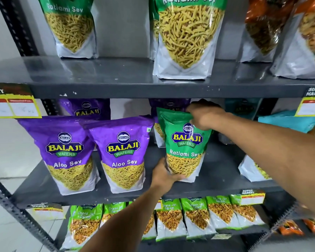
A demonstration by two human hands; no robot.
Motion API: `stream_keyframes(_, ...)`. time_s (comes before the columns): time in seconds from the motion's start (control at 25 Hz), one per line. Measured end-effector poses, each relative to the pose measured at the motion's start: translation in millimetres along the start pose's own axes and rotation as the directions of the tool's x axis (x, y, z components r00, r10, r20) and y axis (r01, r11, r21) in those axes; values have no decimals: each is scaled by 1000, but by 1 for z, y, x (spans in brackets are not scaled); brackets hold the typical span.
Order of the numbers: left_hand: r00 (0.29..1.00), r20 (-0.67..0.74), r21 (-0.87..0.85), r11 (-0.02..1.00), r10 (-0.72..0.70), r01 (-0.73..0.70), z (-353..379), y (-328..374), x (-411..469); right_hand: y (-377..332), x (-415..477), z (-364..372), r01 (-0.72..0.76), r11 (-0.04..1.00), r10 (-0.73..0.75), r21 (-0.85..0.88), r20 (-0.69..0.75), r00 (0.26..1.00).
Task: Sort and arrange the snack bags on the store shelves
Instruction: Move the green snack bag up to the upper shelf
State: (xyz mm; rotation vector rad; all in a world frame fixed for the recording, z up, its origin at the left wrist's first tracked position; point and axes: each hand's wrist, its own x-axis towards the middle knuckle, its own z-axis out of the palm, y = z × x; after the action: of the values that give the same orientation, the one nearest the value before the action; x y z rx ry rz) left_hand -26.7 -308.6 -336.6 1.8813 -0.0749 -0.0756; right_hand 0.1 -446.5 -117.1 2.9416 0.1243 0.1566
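Both hands grip one green bag (185, 142) on the middle shelf (216, 180): the right hand (205, 115) pinches its top, the left hand (165, 176) cups its base. Two purple bags (96, 151) stand left of it.

Grey metal shelf (216, 180), two purple Aloo Sev bags (69, 153) upright beside green Ratlami Sev bag (185, 148).

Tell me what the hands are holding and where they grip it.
The green Ratlami Sev bag: right hand grips its top edge, left hand holds its bottom left corner.
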Motion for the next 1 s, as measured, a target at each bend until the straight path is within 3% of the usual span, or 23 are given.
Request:
stream_keyframes(0.32,989,-104,-3,995,101,-102,6,23,-65,12,-60,-17,35,999,-41,-29,-233,972)
stream_keyframes(0.44,986,-154,14,998,59,-57,0,20,-102,2,-90,-26,93,995,-96,-21,-263,960)
stream_keyframes(0.56,980,-172,-2,995,98,-100,-16,29,-135,-14,-116,-45,149,989,-141,4,-299,944)
stream_keyframes(0.8,915,-357,31,982,187,-188,-93,73,-171,-61,-146,-136,286,956,-226,62,-466,856)
stream_keyframes(1.0,797,-483,160,932,362,-327,-174,147,-163,-90,-124,-234,329,944,-226,35,-659,717)
